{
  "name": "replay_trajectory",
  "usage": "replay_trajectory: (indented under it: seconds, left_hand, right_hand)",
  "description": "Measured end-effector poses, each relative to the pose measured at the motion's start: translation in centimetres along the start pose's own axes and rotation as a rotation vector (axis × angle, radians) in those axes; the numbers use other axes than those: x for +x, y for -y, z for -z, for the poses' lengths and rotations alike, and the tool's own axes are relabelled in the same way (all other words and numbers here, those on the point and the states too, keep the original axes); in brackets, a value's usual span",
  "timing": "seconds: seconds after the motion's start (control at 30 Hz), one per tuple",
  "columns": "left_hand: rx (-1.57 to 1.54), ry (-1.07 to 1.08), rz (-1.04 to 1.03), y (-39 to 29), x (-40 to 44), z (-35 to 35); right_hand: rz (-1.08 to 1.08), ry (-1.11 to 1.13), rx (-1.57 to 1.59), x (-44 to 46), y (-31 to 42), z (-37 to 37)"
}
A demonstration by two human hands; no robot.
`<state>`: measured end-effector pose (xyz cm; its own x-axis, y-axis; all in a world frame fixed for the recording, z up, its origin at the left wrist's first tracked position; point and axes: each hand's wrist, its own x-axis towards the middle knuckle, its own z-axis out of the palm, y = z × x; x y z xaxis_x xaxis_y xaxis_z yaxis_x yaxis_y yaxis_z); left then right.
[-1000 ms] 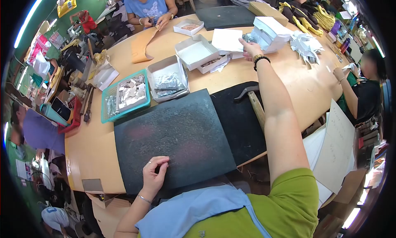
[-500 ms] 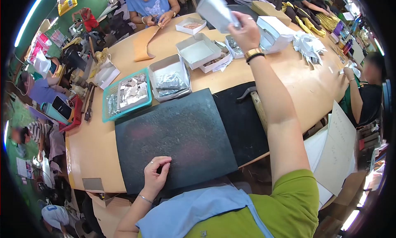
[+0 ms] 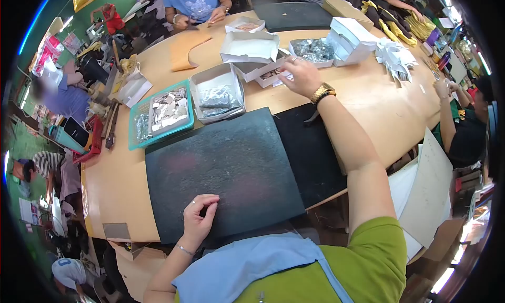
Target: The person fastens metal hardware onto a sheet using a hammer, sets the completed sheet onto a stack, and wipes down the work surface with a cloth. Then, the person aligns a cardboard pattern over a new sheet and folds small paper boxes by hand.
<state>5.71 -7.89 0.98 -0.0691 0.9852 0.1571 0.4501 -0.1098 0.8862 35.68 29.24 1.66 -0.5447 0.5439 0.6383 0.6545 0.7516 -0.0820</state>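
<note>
My left hand (image 3: 199, 219) rests on the dark mat (image 3: 226, 166), thumb and fingers curled together; whatever they may hold is hidden. Farther out, my right hand (image 3: 302, 78) is closed at the right edge of a white box (image 3: 251, 70), its fingertips partly hidden. An open white box (image 3: 249, 47) lies on top of that one, and a box with brown pieces (image 3: 270, 77) shows below. Just beyond my right hand is a box of small plastic-wrapped items (image 3: 314, 49). Left of the stack are a white box with clear packets (image 3: 216, 95) and a turquoise basket (image 3: 188, 125) with pale pieces.
Across the table, a person's hands (image 3: 216, 15) are near an orange-tan sheet (image 3: 184, 53). A white carton (image 3: 351, 37) and crumpled white strips (image 3: 395, 58) lie at the back right. A black cloth (image 3: 310, 156) adjoins the mat. Another person's hand (image 3: 442, 87) shows right.
The white box lifted in my right hand has come down onto the stack. The box of wrapped items is now uncovered. My left hand has stayed put.
</note>
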Motion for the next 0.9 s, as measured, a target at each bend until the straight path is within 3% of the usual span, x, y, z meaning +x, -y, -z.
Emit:
replay_trajectory:
  seconds: [0.33,0.53,0.9]
  left_hand:
    - [0.033,-0.009,-0.033,0.1,-0.3,-0.1]
    - [0.050,0.009,-0.039,-0.1,0.0,-0.1]
    - [0.069,0.009,-0.044,-0.3,0.0,-0.2]
  right_hand:
    - [-0.140,0.124,-0.110,1.3,0.6,-2.9]
    - [-0.077,0.120,-0.198,0.3,0.3,-2.7]
    - [-0.476,0.099,-0.206,0.4,-0.4,-3.3]
